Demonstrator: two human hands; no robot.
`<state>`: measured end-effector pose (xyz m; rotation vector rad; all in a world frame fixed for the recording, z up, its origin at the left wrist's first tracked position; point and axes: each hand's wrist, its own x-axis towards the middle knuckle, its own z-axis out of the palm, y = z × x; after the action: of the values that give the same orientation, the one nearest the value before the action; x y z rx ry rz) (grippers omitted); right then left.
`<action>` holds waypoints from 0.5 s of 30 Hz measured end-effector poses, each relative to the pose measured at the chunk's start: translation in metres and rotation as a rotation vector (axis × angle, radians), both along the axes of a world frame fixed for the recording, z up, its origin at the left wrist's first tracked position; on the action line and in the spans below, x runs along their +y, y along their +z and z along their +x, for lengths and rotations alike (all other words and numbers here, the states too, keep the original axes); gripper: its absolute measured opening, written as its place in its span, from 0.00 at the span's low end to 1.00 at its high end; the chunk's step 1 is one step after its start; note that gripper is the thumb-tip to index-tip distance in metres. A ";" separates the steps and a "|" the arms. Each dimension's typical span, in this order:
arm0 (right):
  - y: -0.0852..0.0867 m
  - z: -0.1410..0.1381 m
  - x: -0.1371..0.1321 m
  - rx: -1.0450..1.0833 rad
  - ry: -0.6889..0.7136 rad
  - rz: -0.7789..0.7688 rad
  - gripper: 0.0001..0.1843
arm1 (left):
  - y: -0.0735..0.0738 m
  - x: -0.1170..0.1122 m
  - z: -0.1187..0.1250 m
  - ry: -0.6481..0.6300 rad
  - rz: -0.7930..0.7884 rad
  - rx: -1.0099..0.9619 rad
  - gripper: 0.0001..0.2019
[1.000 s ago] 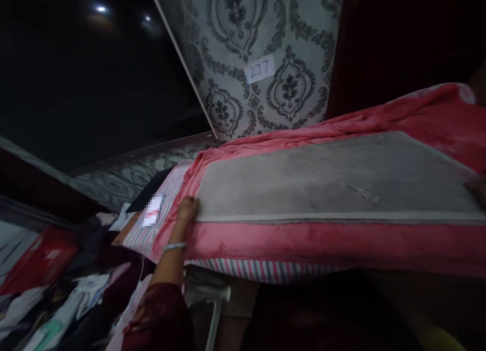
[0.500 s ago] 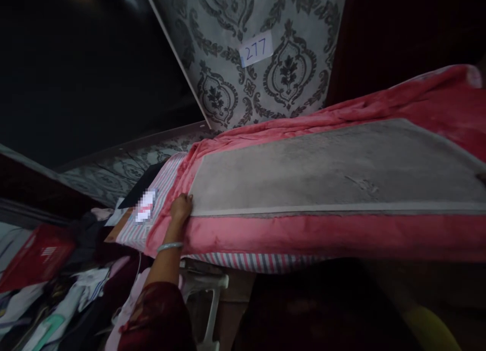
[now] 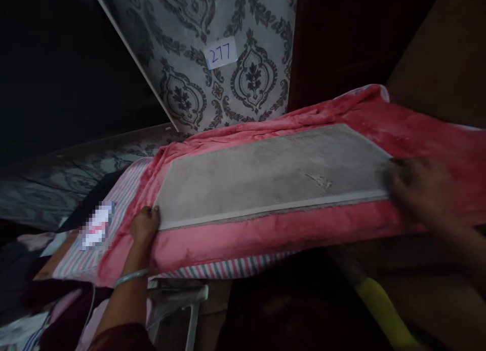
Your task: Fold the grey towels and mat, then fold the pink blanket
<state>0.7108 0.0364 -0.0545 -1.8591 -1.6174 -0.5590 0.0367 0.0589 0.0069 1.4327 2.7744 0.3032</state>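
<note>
Our left hand (image 3: 145, 223) gripped the grey mat (image 3: 235, 181) by its left edge near the front corner, fingers curled closed there, probably to keep that end from slipping. Our right hand (image 3: 421, 186) was at the opposite end, likely to steady it, but blur kept us from telling how its fingers stood. The mat lay spread over the pink blanket (image 3: 273, 234), whose folds bunched along the far side and could hamper it. A striped cloth (image 3: 235, 267) showed beneath; a white plastic stool (image 3: 194, 315) stood below the near edge.
</note>
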 end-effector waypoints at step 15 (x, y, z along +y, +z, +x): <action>-0.007 -0.184 0.011 0.029 0.968 -0.275 0.19 | -0.010 -0.031 0.044 -0.475 0.284 0.263 0.19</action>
<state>0.5266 0.0478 -0.0613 -1.0037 -2.3694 0.1231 0.0812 0.0275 -0.0028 2.2866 2.5248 0.5453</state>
